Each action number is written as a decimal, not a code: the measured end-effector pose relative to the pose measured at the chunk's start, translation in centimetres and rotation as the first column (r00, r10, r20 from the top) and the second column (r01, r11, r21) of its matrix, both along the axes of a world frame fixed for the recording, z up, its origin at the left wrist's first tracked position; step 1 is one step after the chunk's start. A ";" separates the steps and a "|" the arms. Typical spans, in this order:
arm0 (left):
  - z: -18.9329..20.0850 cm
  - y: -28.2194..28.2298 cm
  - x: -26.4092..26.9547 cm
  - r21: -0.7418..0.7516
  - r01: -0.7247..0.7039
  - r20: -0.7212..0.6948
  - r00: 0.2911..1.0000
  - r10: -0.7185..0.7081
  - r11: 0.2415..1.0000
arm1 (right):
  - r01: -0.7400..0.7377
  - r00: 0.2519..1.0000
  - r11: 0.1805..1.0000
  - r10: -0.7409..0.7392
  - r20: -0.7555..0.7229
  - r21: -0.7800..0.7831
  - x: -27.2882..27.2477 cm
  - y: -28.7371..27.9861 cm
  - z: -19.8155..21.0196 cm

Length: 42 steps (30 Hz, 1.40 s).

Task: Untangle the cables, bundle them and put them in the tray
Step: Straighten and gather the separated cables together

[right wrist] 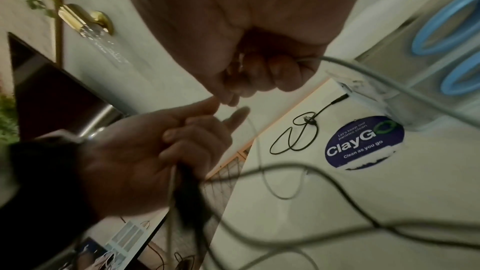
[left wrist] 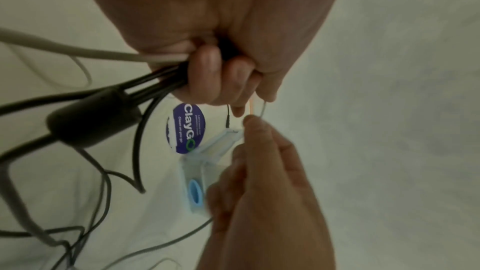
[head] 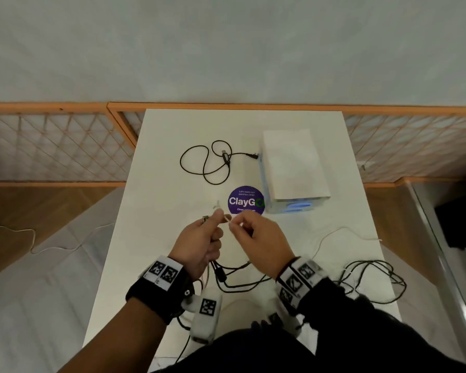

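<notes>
My left hand (head: 207, 234) grips a bundle of black cables (left wrist: 145, 83) together with a white cable (left wrist: 78, 52); a thick black block (left wrist: 91, 118) on one cable hangs just below the fist. My right hand (head: 250, 228) pinches a thin tie (left wrist: 251, 107) right at the left hand's fingertips (right wrist: 213, 103). A white cable (right wrist: 363, 69) also runs out of the right hand's curled fingers. The white tray (head: 293, 162) with blue oval handles (right wrist: 446, 24) stands at the back right. One loose black cable (head: 207, 162) lies looped to the left of the tray.
A round purple ClayGo sticker (head: 246, 201) sits on the white table (head: 167, 200) just beyond my hands. A white cable (head: 342, 232) and a tangle of black cables (head: 371, 278) lie at the right front. A wooden lattice screen (head: 51, 146) stands behind the table.
</notes>
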<state>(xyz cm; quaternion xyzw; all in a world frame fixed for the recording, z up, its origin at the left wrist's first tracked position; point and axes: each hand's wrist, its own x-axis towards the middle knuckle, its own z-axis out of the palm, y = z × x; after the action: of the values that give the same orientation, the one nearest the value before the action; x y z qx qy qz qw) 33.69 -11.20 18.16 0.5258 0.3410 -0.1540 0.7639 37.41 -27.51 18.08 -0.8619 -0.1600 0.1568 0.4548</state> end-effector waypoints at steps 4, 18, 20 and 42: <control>0.8 -1.0 0.9 0.028 0.033 0.025 0.999 -0.034 0.999 | -0.052 0.996 0.998 0.050 -0.076 -0.028 -2.9 -2.4 0.5; 2.0 -5.8 -3.0 0.674 0.661 -0.084 0.512 -0.855 0.329 | 0.473 0.686 0.823 -0.121 -0.717 0.313 -0.8 -6.0 2.1; 1.6 -5.8 -4.0 0.651 0.697 -0.141 0.501 -0.854 0.301 | 0.531 0.664 0.776 -0.133 -0.736 0.340 0.0 -6.5 2.2; 1.7 -3.5 -3.8 0.555 0.370 0.062 0.875 -0.480 0.745 | 0.131 0.965 0.956 -0.062 -0.254 0.263 0.2 -9.3 4.2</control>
<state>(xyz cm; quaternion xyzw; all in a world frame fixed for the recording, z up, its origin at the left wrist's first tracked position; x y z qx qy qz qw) 29.90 -14.73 19.82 0.7910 0.1615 -0.1715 0.5646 37.64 -36.76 22.24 -0.7710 -0.0810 0.2145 0.5942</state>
